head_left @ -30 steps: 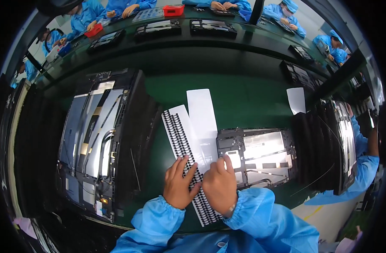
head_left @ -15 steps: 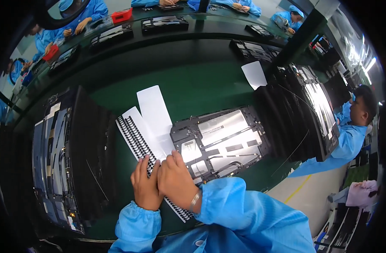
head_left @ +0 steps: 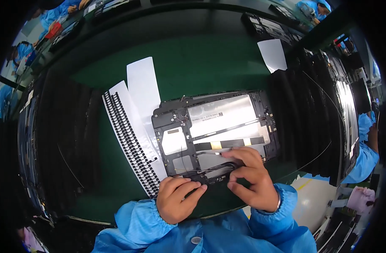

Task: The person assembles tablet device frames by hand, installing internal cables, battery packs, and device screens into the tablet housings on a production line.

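An opened tablet back frame (head_left: 214, 130) with a silvery panel and black border lies on the green mat (head_left: 201, 63). My right hand (head_left: 250, 177) rests on its lower right part, fingers pinched on a small dark strip against the frame. My left hand (head_left: 176, 198) lies at the frame's lower left edge, fingers curled and touching the edge. Just left of the frame lies a white liner sheet with rows of small black strips (head_left: 130, 139), and a plain white liner (head_left: 144, 88) sits beside it.
Black trays stand at the left (head_left: 62, 139) and right (head_left: 311, 118) of the mat. A white sheet (head_left: 272, 55) lies at the back right. Other people in blue coats work at the far side (head_left: 54, 17) and at the right (head_left: 363, 147).
Both hands left the strip sheet and moved right onto the tablet frame. The view has swung so the frame now sits in the middle.
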Demonstrator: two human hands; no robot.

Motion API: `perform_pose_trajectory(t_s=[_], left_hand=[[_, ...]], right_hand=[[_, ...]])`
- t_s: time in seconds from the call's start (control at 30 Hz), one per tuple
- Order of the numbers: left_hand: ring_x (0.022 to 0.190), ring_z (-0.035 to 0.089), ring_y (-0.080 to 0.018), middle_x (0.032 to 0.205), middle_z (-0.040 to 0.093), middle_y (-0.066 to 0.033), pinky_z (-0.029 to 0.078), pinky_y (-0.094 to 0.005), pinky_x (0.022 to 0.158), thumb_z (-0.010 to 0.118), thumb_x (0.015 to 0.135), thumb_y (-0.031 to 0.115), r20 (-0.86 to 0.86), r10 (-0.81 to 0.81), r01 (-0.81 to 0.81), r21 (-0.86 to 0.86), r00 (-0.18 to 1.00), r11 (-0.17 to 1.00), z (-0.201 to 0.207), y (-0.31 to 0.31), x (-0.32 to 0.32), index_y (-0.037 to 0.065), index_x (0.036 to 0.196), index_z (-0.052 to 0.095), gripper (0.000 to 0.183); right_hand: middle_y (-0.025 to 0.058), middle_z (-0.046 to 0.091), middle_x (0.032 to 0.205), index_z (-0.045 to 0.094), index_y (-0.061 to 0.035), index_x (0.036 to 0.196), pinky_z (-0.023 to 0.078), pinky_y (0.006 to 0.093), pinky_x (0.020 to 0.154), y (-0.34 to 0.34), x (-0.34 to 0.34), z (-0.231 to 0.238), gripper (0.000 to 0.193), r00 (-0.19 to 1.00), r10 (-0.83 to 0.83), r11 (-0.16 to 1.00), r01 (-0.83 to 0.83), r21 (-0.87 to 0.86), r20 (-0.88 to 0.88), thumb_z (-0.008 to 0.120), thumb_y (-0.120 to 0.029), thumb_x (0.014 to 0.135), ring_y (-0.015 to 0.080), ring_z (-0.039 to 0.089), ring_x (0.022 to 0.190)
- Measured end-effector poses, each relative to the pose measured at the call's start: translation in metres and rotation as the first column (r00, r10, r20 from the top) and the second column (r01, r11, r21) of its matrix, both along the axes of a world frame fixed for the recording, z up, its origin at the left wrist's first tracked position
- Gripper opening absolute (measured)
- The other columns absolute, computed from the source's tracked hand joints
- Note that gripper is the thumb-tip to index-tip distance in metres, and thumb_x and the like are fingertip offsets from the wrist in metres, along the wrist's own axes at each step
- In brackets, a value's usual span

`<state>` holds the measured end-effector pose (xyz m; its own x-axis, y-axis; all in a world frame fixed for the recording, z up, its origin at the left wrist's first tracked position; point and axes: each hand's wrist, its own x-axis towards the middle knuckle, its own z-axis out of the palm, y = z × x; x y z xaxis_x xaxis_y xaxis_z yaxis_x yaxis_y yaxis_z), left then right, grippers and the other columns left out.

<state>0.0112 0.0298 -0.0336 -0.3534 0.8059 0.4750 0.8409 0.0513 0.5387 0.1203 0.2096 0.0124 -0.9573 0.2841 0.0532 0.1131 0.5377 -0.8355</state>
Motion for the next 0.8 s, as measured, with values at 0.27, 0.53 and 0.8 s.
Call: perform_pose_trajectory(t_s=[0.27, 0.53, 0.8], left_hand=[[0.08, 0.052, -0.019, 0.086, 0.061, -0.0007, 0.04, -0.0319, 0.066, 0.067, 0.056, 0.004, 0.017, 0.034, -0.034, 0.023, 0.999, 0.999, -0.003, 0.0, 0.004, 0.01, 0.085, 0.068, 0.029], [0.08, 0.053, -0.0185, 0.087, 0.061, 0.0, 0.04, -0.0316, 0.067, 0.067, 0.056, 0.007, 0.021, 0.023, -0.022, -0.006, 1.0, 1.0, 0.0, -0.001, 0.003, 0.01, 0.085, 0.068, 0.029], [0.09, 0.054, -0.021, 0.096, 0.061, -0.0045, 0.041, -0.03, 0.074, 0.054, 0.07, 0.012, -0.092, -0.108, 0.105, -0.032, 0.99, 0.994, 0.012, 0.011, 0.009, 0.005, 0.094, 0.065, 0.027]], right_hand=[[0.013, 0.05, 0.116, 0.054, -0.0037, 0.059, 0.028, 0.041, 0.089, 0.001, -0.009, -0.008, 0.008, 1.0, 0.027, 0.997, -0.027, 0.076, 0.007, 0.061, -0.005, 0.057, 0.0316, 0.041, 0.104], [0.013, 0.049, 0.116, 0.056, -0.0036, 0.058, 0.029, 0.0402, 0.086, 0.0, -0.013, -0.005, 0.007, 0.999, 0.031, 0.989, -0.034, 0.141, 0.025, 0.062, -0.005, 0.055, 0.0313, 0.041, 0.101], [0.0124, 0.05, 0.116, 0.056, -0.0028, 0.059, 0.029, 0.0397, 0.086, -0.004, -0.012, -0.005, 0.008, 1.0, 0.005, 0.988, -0.009, 0.156, 0.029, 0.063, -0.005, 0.056, 0.0307, 0.042, 0.101]])
